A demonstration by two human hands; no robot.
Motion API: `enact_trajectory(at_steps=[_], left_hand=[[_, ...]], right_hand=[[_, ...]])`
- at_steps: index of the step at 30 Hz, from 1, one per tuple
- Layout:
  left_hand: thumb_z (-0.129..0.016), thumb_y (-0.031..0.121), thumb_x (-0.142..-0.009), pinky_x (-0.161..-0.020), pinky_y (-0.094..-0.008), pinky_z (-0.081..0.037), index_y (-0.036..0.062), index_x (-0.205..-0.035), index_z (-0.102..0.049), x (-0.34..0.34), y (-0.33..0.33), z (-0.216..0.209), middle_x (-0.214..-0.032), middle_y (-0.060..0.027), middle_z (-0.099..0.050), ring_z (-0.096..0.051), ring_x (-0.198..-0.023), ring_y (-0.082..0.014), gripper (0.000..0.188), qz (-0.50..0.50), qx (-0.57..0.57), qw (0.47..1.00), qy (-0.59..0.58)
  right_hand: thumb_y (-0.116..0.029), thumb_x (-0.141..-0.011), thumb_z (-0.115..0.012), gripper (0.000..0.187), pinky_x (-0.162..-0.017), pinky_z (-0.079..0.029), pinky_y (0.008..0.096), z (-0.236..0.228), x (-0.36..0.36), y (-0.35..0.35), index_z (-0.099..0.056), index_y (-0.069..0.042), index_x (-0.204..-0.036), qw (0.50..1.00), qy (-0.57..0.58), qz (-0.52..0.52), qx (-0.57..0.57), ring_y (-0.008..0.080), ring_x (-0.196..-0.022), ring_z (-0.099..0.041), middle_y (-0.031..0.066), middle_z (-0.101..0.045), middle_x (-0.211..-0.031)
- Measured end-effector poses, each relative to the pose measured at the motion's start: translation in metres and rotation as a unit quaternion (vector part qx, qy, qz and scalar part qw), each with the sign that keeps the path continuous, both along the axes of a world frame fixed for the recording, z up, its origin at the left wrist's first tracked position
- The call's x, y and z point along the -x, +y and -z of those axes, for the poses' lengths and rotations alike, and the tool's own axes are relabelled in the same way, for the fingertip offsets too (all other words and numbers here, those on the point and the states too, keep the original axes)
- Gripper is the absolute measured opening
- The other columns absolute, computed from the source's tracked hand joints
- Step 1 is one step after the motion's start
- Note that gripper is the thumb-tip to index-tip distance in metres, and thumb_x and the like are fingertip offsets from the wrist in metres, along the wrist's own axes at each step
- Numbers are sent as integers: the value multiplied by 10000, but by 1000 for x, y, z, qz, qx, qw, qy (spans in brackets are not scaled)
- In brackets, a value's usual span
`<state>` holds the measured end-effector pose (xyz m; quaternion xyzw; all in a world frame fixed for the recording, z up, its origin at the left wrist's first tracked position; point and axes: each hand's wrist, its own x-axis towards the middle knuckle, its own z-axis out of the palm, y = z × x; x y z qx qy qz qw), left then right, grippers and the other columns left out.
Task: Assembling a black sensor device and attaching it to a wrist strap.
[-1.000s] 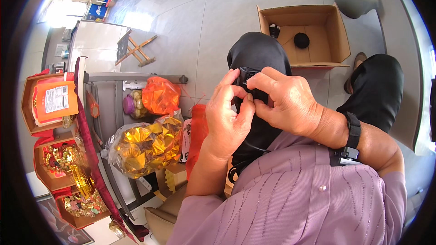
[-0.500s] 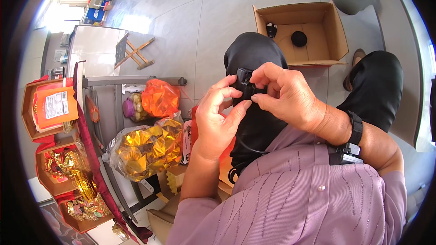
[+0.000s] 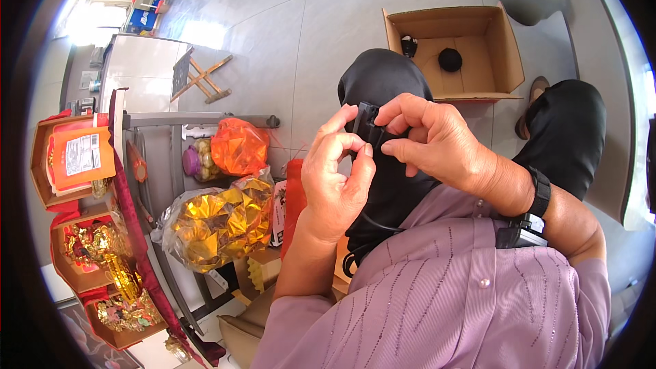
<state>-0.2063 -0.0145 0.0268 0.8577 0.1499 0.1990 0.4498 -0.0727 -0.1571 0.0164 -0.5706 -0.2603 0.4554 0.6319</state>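
Above the knee in black trousers point(image 3: 386, 72), both my hands work at a small black object point(image 3: 367, 115) with glossy edges; its exact kind I cannot make out. My left hand point(image 3: 336, 181) pinches it from the left, thumb and forefinger close together at its lower side. From the right, my right hand point(image 3: 437, 138) has bent fingers at its upper edge and the thumb lower down by it. Fingers and the black trousers behind it hide part of its outline. A thin black cord point(image 3: 379, 224) runs below the hands toward my shirt.
An open cardboard box point(image 3: 509, 48) on the floor holds a black ball point(image 3: 449, 59) and a small black-and-white item point(image 3: 408, 46). Left of me are a bag of gold foil pieces point(image 3: 219, 222), an orange bag point(image 3: 239, 147), decorated boxes point(image 3: 48, 184) and a folding stool point(image 3: 203, 78).
My left thumb has risen and drawn nearer the left forefinger. My right hand has shifted slightly right and down, its thumb a little farther from the black object. The object stays nearly in place.
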Motion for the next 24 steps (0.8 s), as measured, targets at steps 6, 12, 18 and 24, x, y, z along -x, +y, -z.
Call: enact_trajectory(at_steps=[6,12,18,24], left_hand=[[-656,-27,-786,-790,-353,-520,14,-866,-575,1,1,-4,-1231,-281,-591,-660,-911,-298,121,11,-115,993,-19],[-654,-42,-759,-789,-368,-530,9,-853,-561,-1,0,-3,-1166,-239,-619,-650,-891,-309,142,-6,-180,983,-39],[-620,-83,-777,-642,-317,-525,-2,-881,-566,-5,2,5,-1082,-186,-639,-628,-799,-232,143,14,-279,953,-117],[-615,-111,-790,-611,-273,-501,0,-936,-555,-3,-1,10,-1001,-148,-642,-601,-728,-183,193,23,-262,959,-102]], right_hand=[[-20,-871,-637,205,-524,-526,229,6,1,4,-571,-14,-1065,1000,20,6,-14,79,-650,-598,62,-629,-855],[-56,-859,-660,208,-520,-525,246,2,-5,0,-578,2,-1041,999,2,7,32,95,-623,-599,90,-657,-857],[-142,-859,-690,213,-497,-492,253,-10,-21,-6,-634,31,-970,986,-21,-102,130,89,-589,-582,58,-652,-801],[-183,-878,-677,231,-482,-474,251,-11,-19,-3,-658,20,-984,986,22,-115,116,75,-563,-545,40,-650,-784]])
